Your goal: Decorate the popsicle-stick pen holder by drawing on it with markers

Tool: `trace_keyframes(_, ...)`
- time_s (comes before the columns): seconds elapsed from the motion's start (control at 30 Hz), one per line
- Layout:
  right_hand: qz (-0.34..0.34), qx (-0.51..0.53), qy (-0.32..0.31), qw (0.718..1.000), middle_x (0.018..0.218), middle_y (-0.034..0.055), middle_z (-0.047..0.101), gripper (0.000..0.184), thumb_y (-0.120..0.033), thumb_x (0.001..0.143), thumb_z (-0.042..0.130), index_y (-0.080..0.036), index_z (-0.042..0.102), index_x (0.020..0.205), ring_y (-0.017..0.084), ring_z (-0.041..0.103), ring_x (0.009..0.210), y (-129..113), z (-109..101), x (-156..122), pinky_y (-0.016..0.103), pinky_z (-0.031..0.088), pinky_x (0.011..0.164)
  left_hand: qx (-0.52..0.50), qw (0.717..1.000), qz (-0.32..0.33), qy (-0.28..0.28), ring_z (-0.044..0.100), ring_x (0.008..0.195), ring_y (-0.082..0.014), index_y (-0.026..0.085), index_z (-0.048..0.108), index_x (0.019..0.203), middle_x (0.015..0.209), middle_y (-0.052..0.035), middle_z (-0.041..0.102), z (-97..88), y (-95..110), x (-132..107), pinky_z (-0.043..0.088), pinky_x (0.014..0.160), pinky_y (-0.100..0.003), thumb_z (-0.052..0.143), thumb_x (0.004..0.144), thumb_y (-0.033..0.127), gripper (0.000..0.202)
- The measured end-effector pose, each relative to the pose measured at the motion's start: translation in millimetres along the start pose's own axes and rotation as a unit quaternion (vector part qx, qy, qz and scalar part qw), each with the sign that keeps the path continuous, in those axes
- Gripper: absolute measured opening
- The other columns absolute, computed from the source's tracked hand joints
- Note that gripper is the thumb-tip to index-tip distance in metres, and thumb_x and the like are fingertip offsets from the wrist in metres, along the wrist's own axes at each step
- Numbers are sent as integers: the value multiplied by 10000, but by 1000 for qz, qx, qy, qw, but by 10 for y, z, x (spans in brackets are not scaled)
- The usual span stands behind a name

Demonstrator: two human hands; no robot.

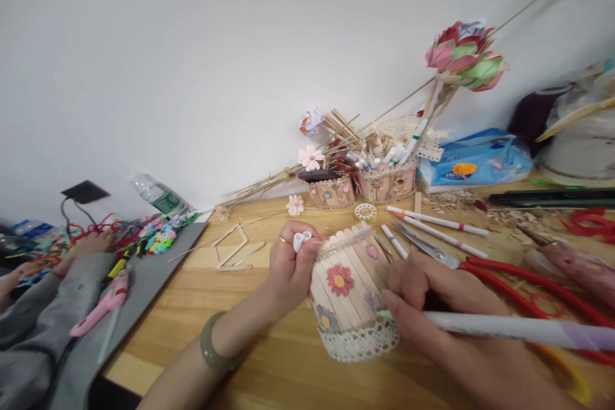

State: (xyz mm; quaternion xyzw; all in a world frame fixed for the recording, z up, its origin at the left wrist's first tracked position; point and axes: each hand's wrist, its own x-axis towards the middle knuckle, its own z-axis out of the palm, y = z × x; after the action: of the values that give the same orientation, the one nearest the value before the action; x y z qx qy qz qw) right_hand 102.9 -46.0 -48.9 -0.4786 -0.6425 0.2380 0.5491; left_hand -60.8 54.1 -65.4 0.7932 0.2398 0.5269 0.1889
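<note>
A small craft-stick pot (346,301) tilts above the table, with a lace band round its base and painted red, grey and purple flowers on its side. My left hand (293,262) is closed at its upper left edge, steadying it. Two white marker caps (302,241) poke out between the fingers of that hand. In my right hand (442,314) is a white marker (509,328) with a pale purple end. Its tip side points at the lower right of the pot, by a small green patch; my fingers partly hide that area.
Red-handled scissors (480,266) and loose markers (446,224) lie right. Behind are decorated stick holders (388,182), a tape roll (366,212), a blue tissue pack (475,160) and paper flowers (464,54). Left, another person's hand (91,243) is near a pink glue gun (103,304).
</note>
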Motion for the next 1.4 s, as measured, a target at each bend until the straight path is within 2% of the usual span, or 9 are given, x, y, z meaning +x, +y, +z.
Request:
trace_keyframes(0.27,23,53,42,997,501,-62,406,264,-118,737,479,-225,335,543,94,380,436,5,11,21,197,335,387,11,1000,1,6,427,456,-68,205,486,805,579,62,474,4,-3,-24,350,439,-165,437,876,259,102)
trace_keyframes(0.53,127,190,184,956,460,-72,336,353,-352,770,600,-218,374,535,90,278,412,155,-70,31,208,210,331,92,980,160,74,498,475,-72,196,478,827,617,41,529,-74,-294,-18,384,450,-171,430,871,246,81)
trace_keyframes(0.8,155,170,233,945,440,-86,345,367,-454,708,651,-212,415,564,67,270,403,145,-39,98,210,182,351,118,945,301,-55,403,346,-63,207,502,768,476,68,534,-144,-431,168,286,393,-178,537,800,227,51)
trace_keyframes(0.9,151,170,232,946,452,-87,372,340,-422,699,672,-212,437,573,65,282,404,150,-38,119,212,175,351,110,944,295,-99,401,345,-65,207,521,751,461,66,527,-105,-399,132,277,394,-185,564,778,255,70)
trace_keyframes(1.0,135,217,229,939,457,-88,390,305,-373,682,693,-213,462,563,68,289,411,117,-45,126,221,180,369,101,960,238,-107,451,380,-71,192,534,786,510,47,555,-76,-352,74,323,413,-184,528,806,248,61)
trace_keyframes(1.1,109,271,208,933,489,-66,436,239,-368,736,632,-210,538,583,82,348,461,81,-73,113,231,243,421,86,982,156,-65,550,510,-92,177,499,894,620,21,580,-62,-296,58,414,500,-198,401,873,184,101)
trace_keyframes(1.2,103,266,182,941,495,-43,470,319,-413,828,507,-203,583,599,89,380,473,75,-109,92,235,267,430,43,991,121,28,586,624,-110,186,484,910,704,16,559,-34,-231,90,464,584,-247,352,900,204,133)
trace_keyframes(1.3,121,258,187,940,441,-58,419,342,-463,808,526,-211,552,578,82,334,433,85,-118,91,228,218,393,-15,987,115,112,519,504,-86,181,535,887,621,48,502,-2,-151,97,437,493,-223,422,884,260,138)
trace_keyframes(1.4,130,276,189,933,435,-86,355,311,-430,734,630,-215,489,560,67,255,400,77,-100,107,226,157,365,-35,982,113,149,414,397,-57,181,578,882,527,70,441,-13,-69,9,356,399,-189,471,864,317,174)
